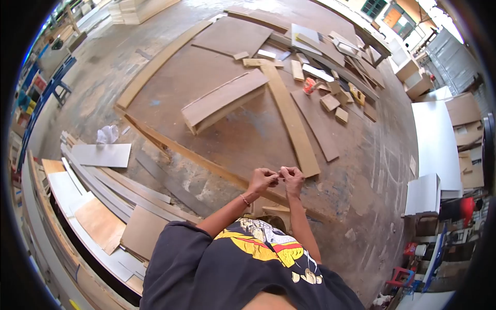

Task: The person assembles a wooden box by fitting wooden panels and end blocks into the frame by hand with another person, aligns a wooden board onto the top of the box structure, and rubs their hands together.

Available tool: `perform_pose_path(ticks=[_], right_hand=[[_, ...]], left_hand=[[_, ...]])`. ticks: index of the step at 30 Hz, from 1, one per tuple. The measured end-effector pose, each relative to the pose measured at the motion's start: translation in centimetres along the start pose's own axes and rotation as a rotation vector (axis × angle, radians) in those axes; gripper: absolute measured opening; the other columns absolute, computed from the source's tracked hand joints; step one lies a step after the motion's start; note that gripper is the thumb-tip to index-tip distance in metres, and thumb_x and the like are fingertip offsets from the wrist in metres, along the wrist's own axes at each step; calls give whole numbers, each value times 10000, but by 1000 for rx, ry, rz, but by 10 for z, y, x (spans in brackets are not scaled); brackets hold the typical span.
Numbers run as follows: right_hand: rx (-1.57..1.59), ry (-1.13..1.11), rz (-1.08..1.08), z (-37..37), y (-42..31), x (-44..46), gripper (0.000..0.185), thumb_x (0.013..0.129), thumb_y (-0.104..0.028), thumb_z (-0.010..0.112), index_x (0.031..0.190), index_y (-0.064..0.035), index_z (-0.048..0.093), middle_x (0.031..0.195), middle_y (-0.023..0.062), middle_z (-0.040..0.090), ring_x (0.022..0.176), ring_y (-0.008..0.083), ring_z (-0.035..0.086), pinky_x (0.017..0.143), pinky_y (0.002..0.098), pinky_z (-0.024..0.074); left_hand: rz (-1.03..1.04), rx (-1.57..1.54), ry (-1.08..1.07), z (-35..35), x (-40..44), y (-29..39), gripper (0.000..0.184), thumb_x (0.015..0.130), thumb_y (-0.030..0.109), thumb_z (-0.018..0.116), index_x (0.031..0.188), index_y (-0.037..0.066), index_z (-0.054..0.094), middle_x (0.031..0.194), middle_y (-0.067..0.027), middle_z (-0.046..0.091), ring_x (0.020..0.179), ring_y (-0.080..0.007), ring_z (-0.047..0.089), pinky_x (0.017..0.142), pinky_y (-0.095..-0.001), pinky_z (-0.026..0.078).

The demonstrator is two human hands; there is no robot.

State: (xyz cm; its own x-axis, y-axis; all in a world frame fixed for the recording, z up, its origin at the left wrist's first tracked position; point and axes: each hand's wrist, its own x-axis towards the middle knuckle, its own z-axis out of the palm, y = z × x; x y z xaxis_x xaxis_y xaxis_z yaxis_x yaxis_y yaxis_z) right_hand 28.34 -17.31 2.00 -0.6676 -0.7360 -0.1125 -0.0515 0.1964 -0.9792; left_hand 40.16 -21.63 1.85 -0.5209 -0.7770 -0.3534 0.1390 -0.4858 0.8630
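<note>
My left hand (262,181) and my right hand (292,179) meet close together above the near edge of a large wooden worktable (222,147). Both are closed, with fingertips pinched; whatever sits between them is too small to make out. Just beyond my right hand lies the near end of a long wooden strip (290,120). A box-like wooden piece (227,101) rests on the tabletop farther off, its far end beside that strip. To the right of the strip is a flat brown board (316,126).
Wood offcuts (330,102), an orange-red can (309,86) and a yellow-handled tool (356,93) crowd the table's far right. Stacked boards and strips (98,222) lie at my left. White panels (436,144) stand on the right. A blue stool (62,92) is at far left.
</note>
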Motion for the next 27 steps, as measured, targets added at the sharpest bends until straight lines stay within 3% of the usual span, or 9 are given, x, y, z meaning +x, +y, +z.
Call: perform_pose_path(ticks=[2, 4, 7, 10, 12, 17, 21, 24, 27], right_hand=[[8, 31, -7, -8, -5, 3, 186, 756, -139, 680, 692, 7, 585, 640, 68, 635, 552, 102, 593, 521, 225, 471], [-247, 131, -70, -24, -10, 8, 253, 713, -175, 730, 628, -18, 551, 581, 51, 609, 497, 96, 567, 484, 222, 437], [-214, 111, -73, -61, 2, 26, 261, 693, -195, 750, 638, -22, 562, 552, 38, 586, 469, 88, 543, 460, 220, 412], [-185, 56, 6, -96, 26, 35, 211, 739, -170, 708, 675, -8, 590, 565, 38, 595, 489, 89, 550, 470, 216, 427], [45, 35, 30, -108, 42, 32, 170, 787, -134, 652, 705, 6, 601, 581, 47, 602, 509, 94, 561, 491, 226, 456], [122, -54, 20, -124, 51, 2, 175, 858, -125, 549, 846, 41, 604, 673, 75, 630, 584, 118, 597, 557, 241, 497], [224, -189, 23, -116, 38, -16, 198, 880, -84, 454, 982, 22, 588, 764, 98, 642, 669, 138, 613, 613, 253, 504], [185, -276, -52, -107, 25, -36, 264, 888, -92, 438, 1098, 10, 562, 842, 95, 639, 749, 126, 600, 669, 254, 496], [154, -308, -195, -97, 20, -62, 259, 857, -52, 456, 1076, 28, 568, 845, 100, 640, 797, 135, 595, 704, 230, 476]], left_hand=[[9, 55, 36, 8, -10, 11, 162, 792, 101, 637, 754, -54, 614, 693, -112, 632, 586, -134, 614, 491, -231, 505], [23, 109, 72, 18, -12, 11, 191, 776, 130, 665, 709, -39, 606, 666, -107, 630, 554, -128, 609, 468, -225, 494], [34, 261, 114, 31, -10, -3, 274, 725, 215, 729, 641, 15, 563, 521, -62, 577, 461, -123, 591, 403, -212, 452], [9, 192, 151, 56, -25, -31, 256, 760, 210, 701, 722, 3, 555, 567, -64, 591, 526, -142, 624, 392, -190, 420], [-48, 161, 115, 70, -37, -50, 240, 783, 218, 677, 742, 17, 552, 586, -61, 593, 553, -151, 633, 425, -195, 451], [-76, -102, 71, 88, -64, -81, 164, 846, 158, 591, 778, 10, 566, 700, -82, 620, 668, -173, 650, 562, -241, 534], [-13, -126, 68, 91, -77, -73, 160, 872, 136, 542, 843, -16, 583, 757, -86, 628, 734, -185, 646, 657, -280, 543], [121, -168, 41, 96, -90, -68, 191, 888, 97, 485, 991, -42, 567, 922, -116, 616, 889, -206, 610, 823, -321, 496], [147, -219, 13, 91, -115, -52, 274, 886, 44, 446, 1134, -65, 487, 1128, -163, 542, 1049, -229, 540, 908, -334, 447]])
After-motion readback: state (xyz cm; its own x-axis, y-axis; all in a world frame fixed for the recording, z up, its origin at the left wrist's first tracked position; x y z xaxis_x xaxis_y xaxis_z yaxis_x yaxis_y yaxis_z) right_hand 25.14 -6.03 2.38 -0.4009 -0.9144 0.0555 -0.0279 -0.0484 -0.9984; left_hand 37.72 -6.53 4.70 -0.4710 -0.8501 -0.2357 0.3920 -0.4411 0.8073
